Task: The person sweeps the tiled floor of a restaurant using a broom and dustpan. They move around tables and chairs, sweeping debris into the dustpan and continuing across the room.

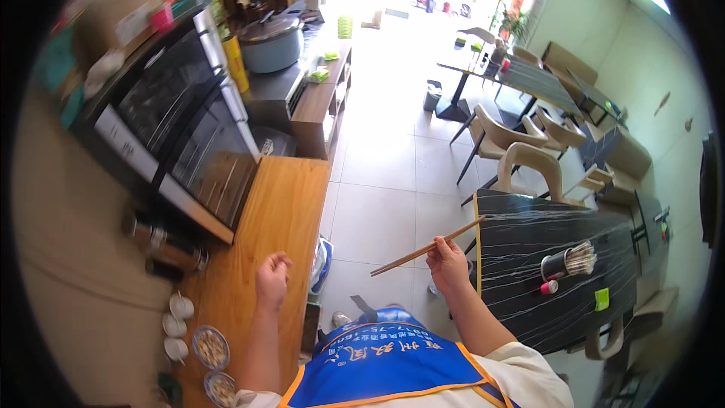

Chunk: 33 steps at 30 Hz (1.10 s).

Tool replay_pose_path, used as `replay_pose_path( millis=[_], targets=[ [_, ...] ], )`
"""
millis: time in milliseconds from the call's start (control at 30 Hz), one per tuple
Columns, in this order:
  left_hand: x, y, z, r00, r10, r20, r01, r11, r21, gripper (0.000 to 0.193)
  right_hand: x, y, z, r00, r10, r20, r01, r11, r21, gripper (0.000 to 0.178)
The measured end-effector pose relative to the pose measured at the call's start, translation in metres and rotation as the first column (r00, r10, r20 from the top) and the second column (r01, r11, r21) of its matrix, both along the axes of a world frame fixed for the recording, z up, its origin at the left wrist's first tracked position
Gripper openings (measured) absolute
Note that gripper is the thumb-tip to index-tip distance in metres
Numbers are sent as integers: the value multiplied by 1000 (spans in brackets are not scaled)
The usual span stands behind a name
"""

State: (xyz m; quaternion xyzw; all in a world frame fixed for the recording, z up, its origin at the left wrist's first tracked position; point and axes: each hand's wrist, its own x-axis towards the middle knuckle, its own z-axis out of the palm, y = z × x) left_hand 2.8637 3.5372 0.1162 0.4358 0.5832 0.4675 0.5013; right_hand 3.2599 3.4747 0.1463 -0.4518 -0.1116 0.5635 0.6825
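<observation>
My right hand (448, 263) pinches a pair of brown wooden chopsticks (400, 263) near their middle, held slantwise between the counter and the black table. Over the edge of the wooden counter (283, 189) is my left hand (273, 281), its fingers curled in with nothing showing in them. To the right of the chopsticks stands the black marbled table (521, 238). A dark holder (556, 265) full of thin sticks lies or leans there, beside a small pink-and-white container (549, 287) and a green packet (602, 299).
On the counter near my left forearm sit two bowls of pale food, one a patterned bowl (211, 347), beside several white cups (175, 325). A glass-fronted cabinet (192, 125) stands farther along. Chairs (502, 132) surround the tables right. A large pot (272, 45) is at far left.
</observation>
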Motion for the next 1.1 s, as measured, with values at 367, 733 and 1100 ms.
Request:
replay_pose_path(
  millis=[367, 733, 1100],
  targets=[
    [-18, 407, 73, 861, 475, -183, -373, 833, 410, 59, 35, 283, -83, 972, 232, 33, -224, 962, -159, 17],
    [-26, 522, 52, 922, 345, -173, -248, 872, 422, 19, 50, 488, -108, 853, 513, 96, -476, 840, -260, 17],
    [-4, 514, 61, 695, 535, -480, -368, 838, 402, 33, 13, 577, -132, 843, 532, 84, -497, 829, -257, 10]
  ],
)
